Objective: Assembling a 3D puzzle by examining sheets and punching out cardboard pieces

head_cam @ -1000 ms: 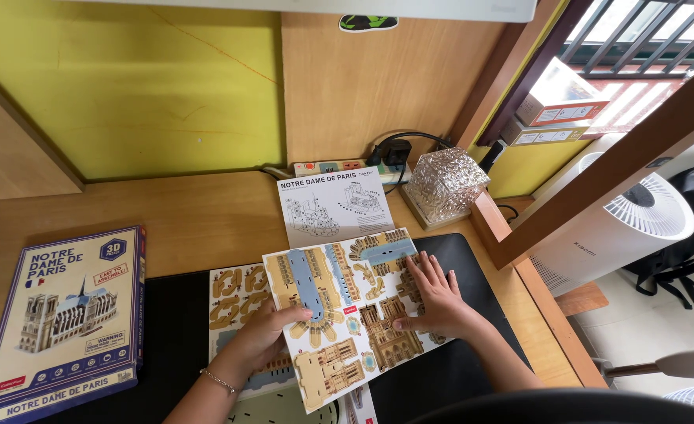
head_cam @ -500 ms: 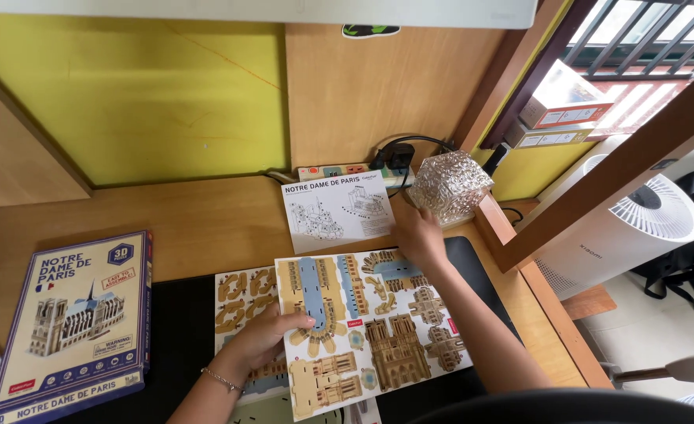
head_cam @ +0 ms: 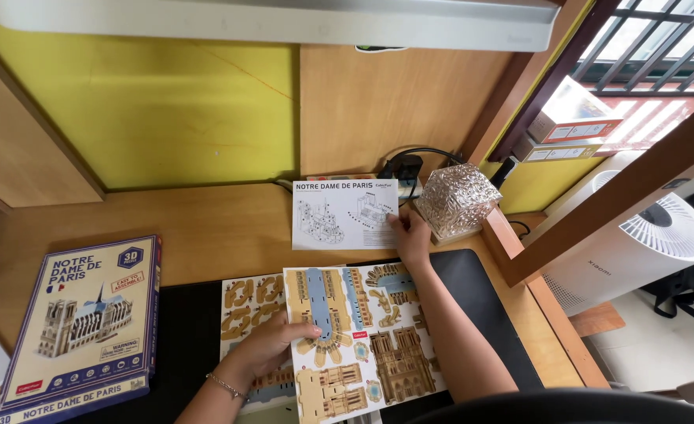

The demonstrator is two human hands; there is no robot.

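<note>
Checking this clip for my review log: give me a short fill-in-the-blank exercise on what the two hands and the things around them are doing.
1. The right hand touches the white instruction ____ lying on the desk.
2. The left hand rests on a printed cardboard ____ of punch-out parts.
3. The puzzle box lies to the ____ of the left hand.
4. A faceted glass lamp stands just to the ____ of the right hand.

Missing words: sheet; sheet; left; right
</note>
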